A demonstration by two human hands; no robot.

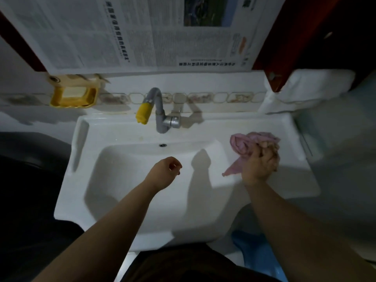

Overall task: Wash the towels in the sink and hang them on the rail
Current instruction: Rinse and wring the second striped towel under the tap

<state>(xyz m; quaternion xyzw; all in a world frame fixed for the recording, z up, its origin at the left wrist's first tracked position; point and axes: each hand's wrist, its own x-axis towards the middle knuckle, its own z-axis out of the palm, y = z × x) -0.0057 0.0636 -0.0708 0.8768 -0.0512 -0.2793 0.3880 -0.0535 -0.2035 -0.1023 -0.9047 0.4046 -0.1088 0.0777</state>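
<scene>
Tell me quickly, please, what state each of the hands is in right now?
Left hand: loosely curled over the sink basin, holding nothing.
Right hand: gripping the bunched pink towel on the sink's right ledge.

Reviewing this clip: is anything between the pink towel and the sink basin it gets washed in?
Nothing visible. The right hand grips the pink towel on the sink's right ledge; the basin beside it holds only the left hand hovering above.

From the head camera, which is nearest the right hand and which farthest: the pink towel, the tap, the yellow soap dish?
1. Pink towel: gripped by the right hand, on the sink's right ledge.
2. Tap: behind the basin, middle.
3. Yellow soap dish: on the wall, far left.
</scene>
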